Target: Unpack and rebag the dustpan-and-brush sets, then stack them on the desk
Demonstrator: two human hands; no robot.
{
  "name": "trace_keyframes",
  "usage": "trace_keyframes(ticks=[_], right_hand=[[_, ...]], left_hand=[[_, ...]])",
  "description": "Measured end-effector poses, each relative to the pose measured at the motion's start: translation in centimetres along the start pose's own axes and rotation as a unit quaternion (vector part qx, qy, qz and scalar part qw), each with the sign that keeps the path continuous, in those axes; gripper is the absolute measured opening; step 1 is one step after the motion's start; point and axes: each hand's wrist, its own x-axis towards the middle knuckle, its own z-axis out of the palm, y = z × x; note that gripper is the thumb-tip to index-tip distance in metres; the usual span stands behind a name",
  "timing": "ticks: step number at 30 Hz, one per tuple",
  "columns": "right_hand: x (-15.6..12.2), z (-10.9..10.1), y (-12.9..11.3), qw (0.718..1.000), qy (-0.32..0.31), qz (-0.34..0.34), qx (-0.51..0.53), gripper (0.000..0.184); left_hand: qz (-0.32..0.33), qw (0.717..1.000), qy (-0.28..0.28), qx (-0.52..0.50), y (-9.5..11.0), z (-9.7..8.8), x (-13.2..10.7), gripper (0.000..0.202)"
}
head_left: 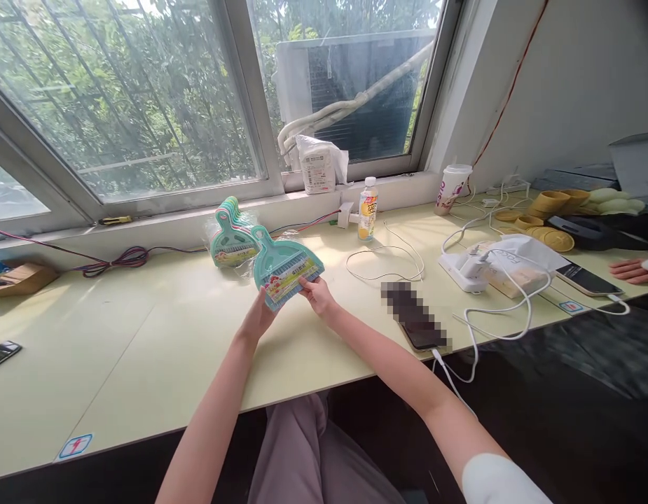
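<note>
Between my two hands is a teal dustpan and brush set [284,253] in clear plastic wrap, tilted above the table with its printed label facing me. My left hand [260,315] grips the lower left edge, its fingers partly behind the set. The thumb of my right hand [317,295] presses on the front near the lower right edge, with the other fingers behind. Just behind and to the left, a stack of similar wrapped dustpan sets [230,234] in several colours leans near the window sill.
On the pale yellow table [187,336] stand a bottle [368,210], a paper cup [452,189] and a power strip [463,271] with trailing white cables. A phone [421,322] lies right of my right arm. Another person's hand [632,271] rests at the far right.
</note>
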Motion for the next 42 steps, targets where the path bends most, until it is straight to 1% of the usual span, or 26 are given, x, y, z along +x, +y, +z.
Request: trace_keyframes(ticks=[2,5,7,9,12,14,16,18,20,22,24,26,27,29,32,35,37,42], right_hand=[[0.0,0.1,-0.2,1.0,-0.011,-0.01,0.006,0.026],[-0.1,0.2,-0.3,0.999,-0.034,-0.015,0.004,0.028],[-0.2,0.3,-0.1,0.999,-0.051,-0.01,-0.003,0.029],[-0.4,0.3,0.2,0.998,-0.063,0.002,-0.013,0.03],[-0.5,0.4,0.5,0.997,-0.07,0.006,-0.018,0.032],[-0.6,0.4,0.4,0.998,-0.069,-0.005,-0.013,0.033],[-0.6,0.5,0.1,0.998,-0.066,-0.022,-0.005,0.033],[-0.6,0.5,-0.2,0.997,-0.063,-0.04,0.004,0.032],[-0.4,0.3,-0.5,0.997,-0.056,-0.053,0.01,0.032],[0.0,0.0,-0.7,0.998,-0.039,-0.054,0.009,0.03],[0.5,-0.4,-0.6,0.999,-0.015,-0.044,0.003,0.029],[1.0,-0.8,-0.3,0.999,0.004,-0.031,-0.007,0.027],[1.2,-0.9,-0.2,1.0,0.01,-0.027,-0.011,0.026],[1.3,-1.2,0.0,0.999,0.02,-0.031,-0.017,0.025],[1.3,-1.4,0.1,0.998,0.016,-0.059,-0.017,0.025],[1.1,-1.3,-0.2,0.996,-0.011,-0.082,-0.018,0.025],[1.0,-1.2,-0.4,0.996,-0.023,-0.085,-0.017,0.025],[0.9,-1.0,-0.1,0.996,-0.048,-0.046,-0.052,0.025]], left_hand=[[0.002,1.0,0.007,-0.026,0.3,0.1,0.0,0.068],[0.028,0.998,0.026,-0.059,1.1,-0.3,-0.1,0.085],[0.036,0.996,0.034,-0.071,1.5,-0.8,0.0,0.088],[0.014,0.996,0.04,-0.077,1.5,-1.0,0.0,0.086],[-0.036,0.995,0.031,-0.087,1.1,-0.5,0.0,0.075],[-0.059,0.994,0.005,-0.092,0.8,0.2,-0.1,0.064],[-0.082,0.992,-0.03,-0.094,0.5,0.7,-0.2,0.058],[-0.094,0.99,-0.051,-0.094,0.4,0.9,-0.2,0.061],[-0.083,0.992,-0.048,-0.088,0.3,0.6,0.0,0.075],[-0.037,0.996,-0.03,-0.07,0.4,0.2,0.3,0.089],[0.019,0.999,-0.017,-0.04,0.5,-0.3,0.6,0.093],[0.051,0.999,-0.014,-0.002,0.5,-0.5,0.9,0.086],[0.048,0.999,-0.014,0.02,0.4,-0.6,0.9,0.078],[0.018,0.998,-0.013,0.058,0.0,-0.6,0.8,0.064],[-0.035,0.996,-0.028,0.076,-0.5,-0.5,0.4,0.057],[-0.036,0.995,-0.048,0.074,-0.7,-0.2,0.2,0.053],[-0.022,0.996,-0.031,0.085,-0.5,-0.1,0.3,0.052],[0.0,0.989,0.068,0.133,0.1,-0.4,0.8,0.052]])
